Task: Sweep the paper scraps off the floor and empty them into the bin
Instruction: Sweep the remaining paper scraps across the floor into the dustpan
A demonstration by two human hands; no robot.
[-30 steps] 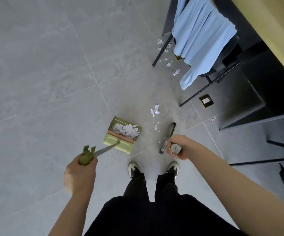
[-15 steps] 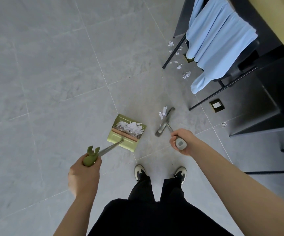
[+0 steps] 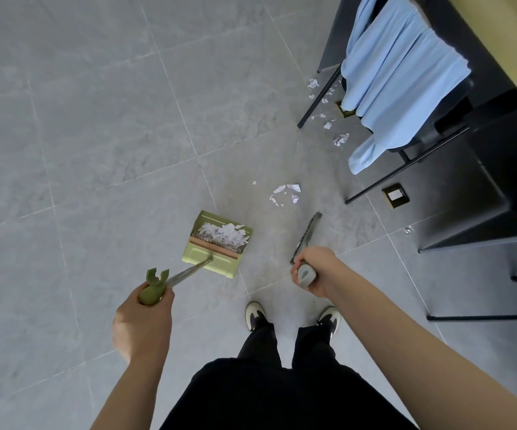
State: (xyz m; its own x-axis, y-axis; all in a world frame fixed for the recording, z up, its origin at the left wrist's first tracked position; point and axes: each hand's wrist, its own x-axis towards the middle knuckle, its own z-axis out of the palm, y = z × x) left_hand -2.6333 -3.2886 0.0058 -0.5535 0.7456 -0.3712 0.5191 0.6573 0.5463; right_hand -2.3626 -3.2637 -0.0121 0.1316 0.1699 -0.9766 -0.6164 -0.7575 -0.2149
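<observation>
A green long-handled dustpan (image 3: pixel 217 257) stands on the grey tiled floor, holding a heap of white paper scraps (image 3: pixel 224 234). My left hand (image 3: pixel 145 318) grips the green top of its handle. My right hand (image 3: pixel 314 271) grips the grey end of the broom handle, and the dark broom head (image 3: pixel 306 235) rests on the floor just right of the dustpan. A small cluster of loose scraps (image 3: pixel 285 193) lies beyond the broom head. More scraps (image 3: pixel 328 113) lie scattered under the chair at the upper right. No bin is in view.
A black chair (image 3: pixel 431 131) draped with a light blue cloth (image 3: pixel 396 72) stands at the upper right, beside a dark table with a wooden top (image 3: pixel 511 45). A brass floor socket (image 3: pixel 395 195) sits near the chair leg. My two shoes (image 3: pixel 255 315) stand just behind the dustpan.
The broom head has swung back from the loose scraps to a spot nearer my feet, right of the dustpan. The scraps lie spread a little further from it. The dustpan has stayed put.
</observation>
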